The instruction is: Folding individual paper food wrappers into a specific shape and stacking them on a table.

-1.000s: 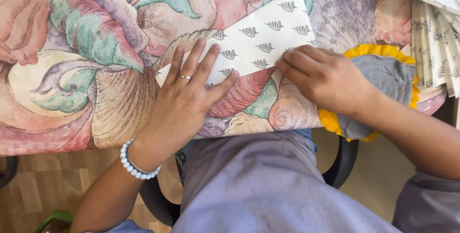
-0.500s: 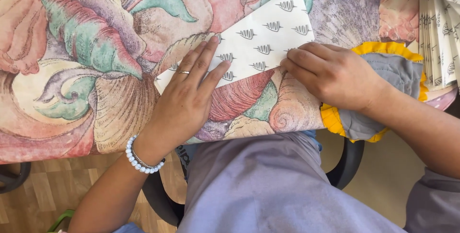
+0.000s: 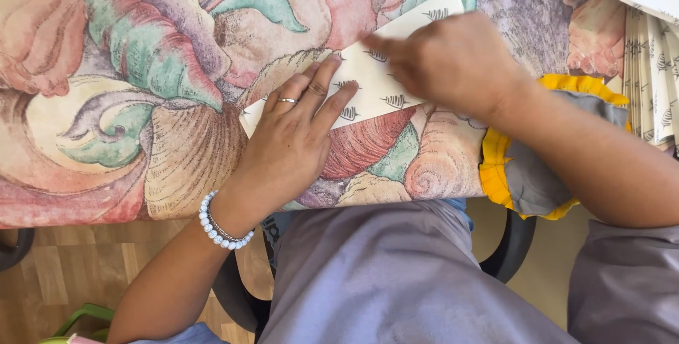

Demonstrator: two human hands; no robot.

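A white sheet of paper (image 3: pixel 375 79) with small dark leaf prints lies slanted on the flower-patterned tablecloth (image 3: pixel 120 89). My left hand (image 3: pixel 290 146), with a ring and a white bead bracelet, lies flat with fingers spread on the sheet's lower left end. My right hand (image 3: pixel 453 61) is over the middle of the sheet, its fingers bent and pressing down on the paper. Much of the sheet's right part is hidden under that hand.
A grey cloth with a yellow frilled edge (image 3: pixel 537 174) hangs over the table's edge under my right forearm. A stack of the same printed paper (image 3: pixel 654 68) lies at the far right. A black chair (image 3: pixel 509 252) and wooden floor (image 3: pixel 42 273) show below.
My right hand has slid left along the sheet, from its right end to its middle. My left hand stays pressed on the sheet's left end.
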